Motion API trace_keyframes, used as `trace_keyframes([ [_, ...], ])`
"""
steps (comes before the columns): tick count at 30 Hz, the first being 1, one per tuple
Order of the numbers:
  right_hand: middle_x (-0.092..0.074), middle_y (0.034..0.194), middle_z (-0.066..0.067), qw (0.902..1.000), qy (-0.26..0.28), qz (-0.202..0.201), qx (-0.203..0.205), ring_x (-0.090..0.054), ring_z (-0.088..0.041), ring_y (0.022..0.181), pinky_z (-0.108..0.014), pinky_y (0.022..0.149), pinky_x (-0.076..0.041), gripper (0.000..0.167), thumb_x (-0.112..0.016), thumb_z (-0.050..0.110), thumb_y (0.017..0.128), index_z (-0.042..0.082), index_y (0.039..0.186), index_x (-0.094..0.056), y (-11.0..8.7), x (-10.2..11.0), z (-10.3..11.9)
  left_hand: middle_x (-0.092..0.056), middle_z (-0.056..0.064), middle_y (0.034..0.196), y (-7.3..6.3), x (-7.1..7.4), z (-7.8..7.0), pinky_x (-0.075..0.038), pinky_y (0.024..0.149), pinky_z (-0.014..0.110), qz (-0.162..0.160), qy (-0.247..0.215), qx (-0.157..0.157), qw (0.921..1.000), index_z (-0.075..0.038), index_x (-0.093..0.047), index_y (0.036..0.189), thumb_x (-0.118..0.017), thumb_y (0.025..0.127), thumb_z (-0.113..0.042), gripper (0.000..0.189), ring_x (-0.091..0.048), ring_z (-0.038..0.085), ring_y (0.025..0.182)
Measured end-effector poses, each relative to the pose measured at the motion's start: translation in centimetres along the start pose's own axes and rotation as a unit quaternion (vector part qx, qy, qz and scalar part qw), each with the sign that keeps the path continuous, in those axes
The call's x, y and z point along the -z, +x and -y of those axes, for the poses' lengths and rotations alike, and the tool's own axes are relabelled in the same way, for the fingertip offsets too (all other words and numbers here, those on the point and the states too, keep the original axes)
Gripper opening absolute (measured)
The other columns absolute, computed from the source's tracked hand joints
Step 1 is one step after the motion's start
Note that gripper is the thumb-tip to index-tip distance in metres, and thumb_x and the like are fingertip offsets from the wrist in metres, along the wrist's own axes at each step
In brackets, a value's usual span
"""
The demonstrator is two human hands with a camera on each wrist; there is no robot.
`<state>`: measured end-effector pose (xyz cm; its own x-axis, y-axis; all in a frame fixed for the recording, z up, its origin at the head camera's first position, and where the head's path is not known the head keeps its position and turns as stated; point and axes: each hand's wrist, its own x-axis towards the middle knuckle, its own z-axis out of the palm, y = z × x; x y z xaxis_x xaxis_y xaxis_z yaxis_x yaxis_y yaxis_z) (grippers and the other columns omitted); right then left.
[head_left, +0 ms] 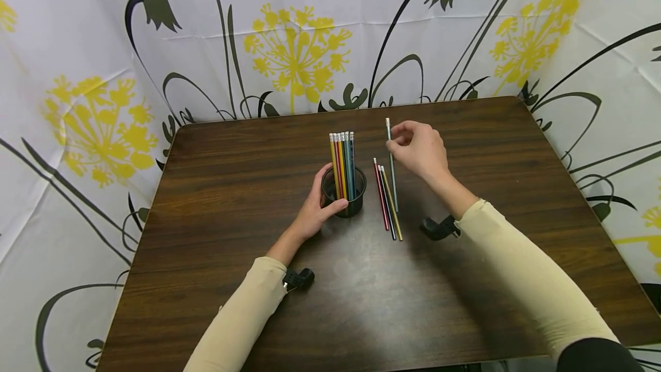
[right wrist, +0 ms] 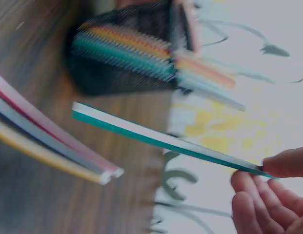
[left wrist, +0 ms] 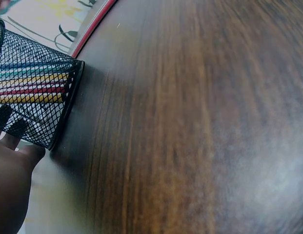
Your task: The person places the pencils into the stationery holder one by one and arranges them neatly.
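Observation:
A black mesh pencil cup (head_left: 356,208) stands on the table, with my left hand (head_left: 311,212) curled around its left side. Several pencils (head_left: 342,159) rise from it, white eraser ends up; yellow, red and teal ones also show through the mesh (left wrist: 24,114) in the left wrist view. To the right of the cup my right hand (head_left: 424,151) pinches a teal pencil (right wrist: 161,140) near its eraser end between thumb and fingers. That pencil slants downward from the hand, its flat lower end apart from the cup. Beside it lie three loose pencils (head_left: 386,202), red, dark and yellow.
The dark wood-grain table (head_left: 217,188) carries all of this. Its far edge meets a white cloth (head_left: 212,62) printed with yellow and grey-green plants. A small black camera (head_left: 439,228) juts from the right wrist, another (head_left: 299,279) from the left.

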<state>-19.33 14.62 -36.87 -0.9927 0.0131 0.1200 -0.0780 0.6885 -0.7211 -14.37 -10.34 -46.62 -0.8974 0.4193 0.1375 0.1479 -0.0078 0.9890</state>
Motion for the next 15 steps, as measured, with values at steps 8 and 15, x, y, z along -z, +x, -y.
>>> trace_keyframes([
  [8, -0.072, 0.085, -0.003, 0.9752, 0.155, -0.074, 0.140, -0.065, -0.011, 0.068, -0.024, 0.063, -0.049, 0.018, -0.071, 0.012, 0.087, 0.006, 0.104, -0.068, -1.5, 0.3, 4.0, -0.031, 0.021, 0.151, 0.1, 0.1, 0.6, -0.031, 0.106, 0.060, 0.003, -0.012, -0.002, 0.9999, -0.015, -0.013, 0.155, -0.061, 0.092, 0.003, 0.081, -0.036, 0.041, 0.134],
  [15, -0.071, 0.089, -0.006, 0.9598, 0.181, -0.063, 0.205, -0.066, -0.012, 0.073, -0.026, 0.068, -0.053, 0.019, -0.071, 0.008, 0.088, 0.003, 0.105, -0.066, -2.4, -1.0, 4.7, -0.031, 0.024, 0.150, 0.0, -0.1, -0.5, -0.030, 0.106, 0.060, 0.010, -0.019, -0.007, 0.9997, -0.008, -0.011, 0.154, -0.058, 0.092, 0.007, 0.079, -0.036, 0.044, 0.133],
])
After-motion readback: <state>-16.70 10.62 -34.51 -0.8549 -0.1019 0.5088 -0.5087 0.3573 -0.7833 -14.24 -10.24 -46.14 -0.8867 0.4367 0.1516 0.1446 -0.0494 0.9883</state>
